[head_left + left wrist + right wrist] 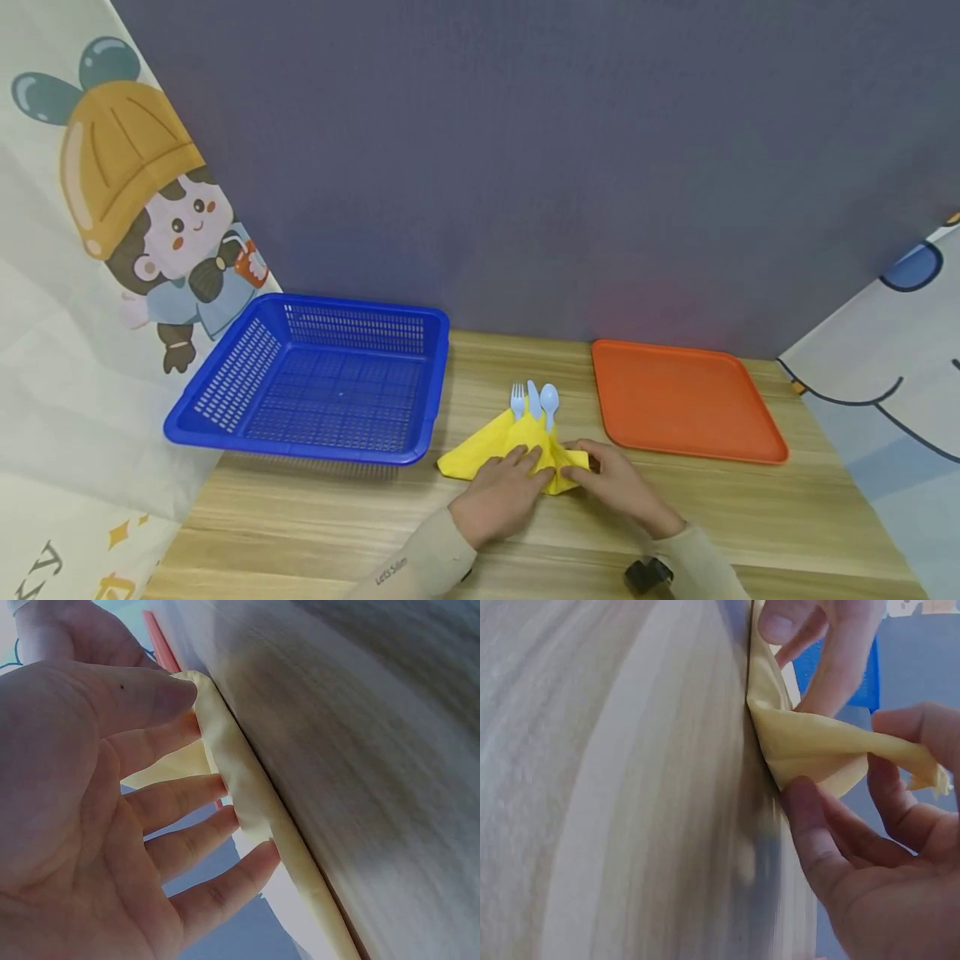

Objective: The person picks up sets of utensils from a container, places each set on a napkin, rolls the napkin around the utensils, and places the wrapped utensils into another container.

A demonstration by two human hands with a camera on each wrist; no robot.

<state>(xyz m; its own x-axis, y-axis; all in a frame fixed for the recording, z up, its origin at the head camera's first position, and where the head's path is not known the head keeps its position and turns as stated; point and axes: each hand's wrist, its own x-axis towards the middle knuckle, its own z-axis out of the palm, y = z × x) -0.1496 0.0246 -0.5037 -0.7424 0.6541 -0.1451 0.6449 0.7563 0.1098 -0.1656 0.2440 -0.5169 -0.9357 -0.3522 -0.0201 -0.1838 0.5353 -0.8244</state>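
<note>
Napkin (522, 434) seemingly pinched by right fingers (919, 720).

1 blue basket (300, 447) left, 1 orange tray (686, 402) right, wooden tabletop (780, 525), dark grey backdrop (525, 167), 2 cartoon-printed side sheets (60, 350)

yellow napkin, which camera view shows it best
The head view: it shows most of the yellow napkin from above. The left wrist view shows only part, low and close; the right wrist view, mainly a raised end.

Soft, even light — tabletop (375, 765) blurry in wrist views
</note>
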